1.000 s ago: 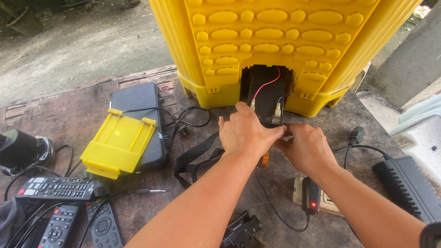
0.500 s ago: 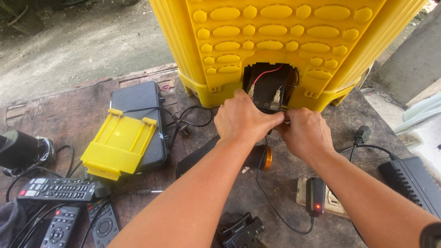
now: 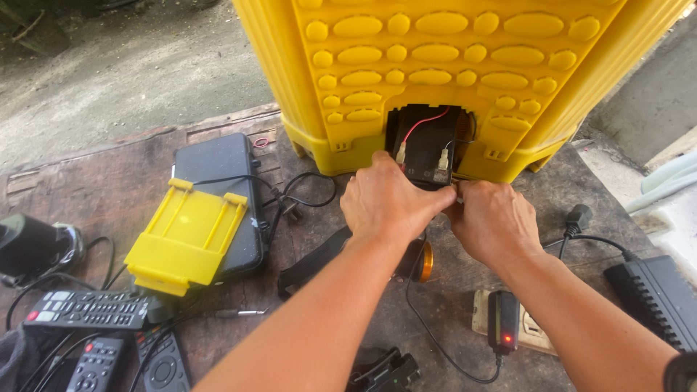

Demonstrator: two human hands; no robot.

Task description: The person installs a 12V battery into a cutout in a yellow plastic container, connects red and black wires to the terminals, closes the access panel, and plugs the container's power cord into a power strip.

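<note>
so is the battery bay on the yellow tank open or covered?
Open. The bay shows a black battery and red wire; a loose yellow cover panel lies off to the side.

1. Both hands meet at the opening in the base of the yellow tank (image 3: 465, 65), left hand (image 3: 388, 203) and right hand (image 3: 492, 221) touching
2. Their fingers grip the lower edge of the black battery (image 3: 428, 149) inside
3. A red wire (image 3: 425, 122) runs across the battery
4. A yellow cover (image 3: 185, 236) lies on a dark case (image 3: 218, 163); remotes (image 3: 91, 311) lie near left
</note>
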